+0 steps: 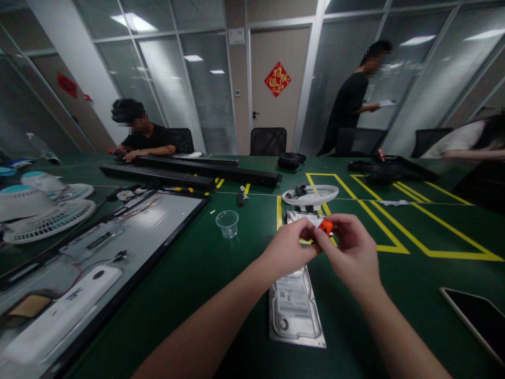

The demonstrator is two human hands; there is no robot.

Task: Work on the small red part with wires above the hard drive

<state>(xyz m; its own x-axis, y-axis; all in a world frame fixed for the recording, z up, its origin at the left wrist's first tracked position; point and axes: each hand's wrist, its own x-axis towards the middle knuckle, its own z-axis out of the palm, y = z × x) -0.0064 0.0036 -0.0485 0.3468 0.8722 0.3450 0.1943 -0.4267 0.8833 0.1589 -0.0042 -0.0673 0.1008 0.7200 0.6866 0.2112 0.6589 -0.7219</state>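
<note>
Both of my hands meet over the middle of the table, fingers pinched around a small orange object point(325, 227) with dark parts, whose kind I cannot make out. My left hand point(290, 246) closes on its left side, partly hidden behind the thumb of my right hand. My right hand point(350, 251) grips it from the right between thumb and fingers. Below them a silver hard drive point(295, 305) lies label side up on the green table. Behind my fingers another metal hard drive point(294, 216) shows in part.
A clear plastic cup point(228, 225) stands left of my hands. Beyond them sits a white slotted basket point(329, 195) holding dark parts. An opened display panel point(158, 221) fills the left side; a tablet-like device point(475, 318) lies right. One person point(148, 131) sits opposite, another point(347, 100) stands behind.
</note>
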